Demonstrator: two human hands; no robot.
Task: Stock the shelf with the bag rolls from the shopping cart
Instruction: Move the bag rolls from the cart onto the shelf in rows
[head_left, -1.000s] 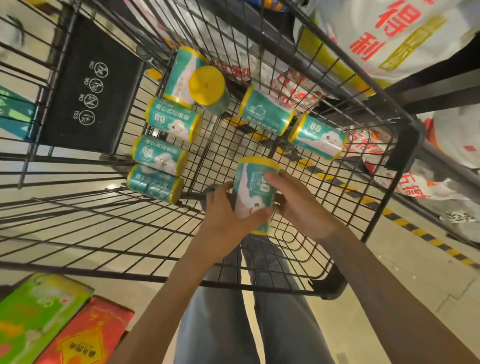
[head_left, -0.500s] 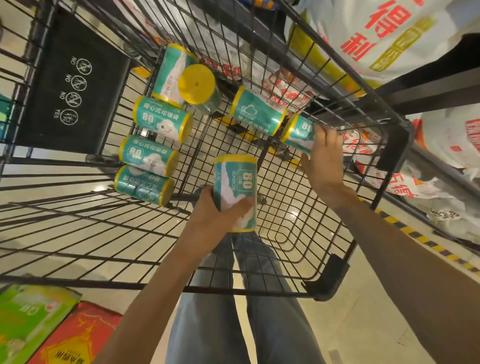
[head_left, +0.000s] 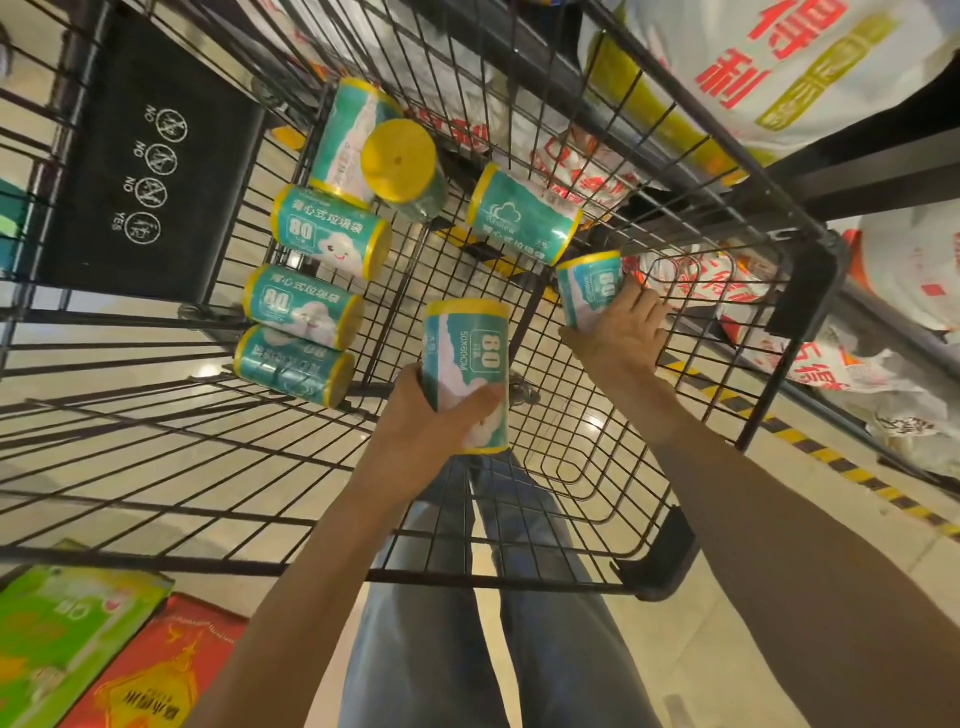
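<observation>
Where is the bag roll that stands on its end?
In the cart's far left part, the upright roll shows its yellow top, leaning against a lying roll.

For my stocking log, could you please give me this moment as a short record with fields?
left hand: left hand grips an upright bag roll
right hand: right hand grips a second roll near the cart's right wall
rolls lying loose in cart: six
cart: black wire shopping cart
shelf: white printed sacks at right

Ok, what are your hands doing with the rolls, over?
Left hand grips one bag roll. Right hand grips another roll inside the cart. Six rolls left. Nothing blocking.
</observation>
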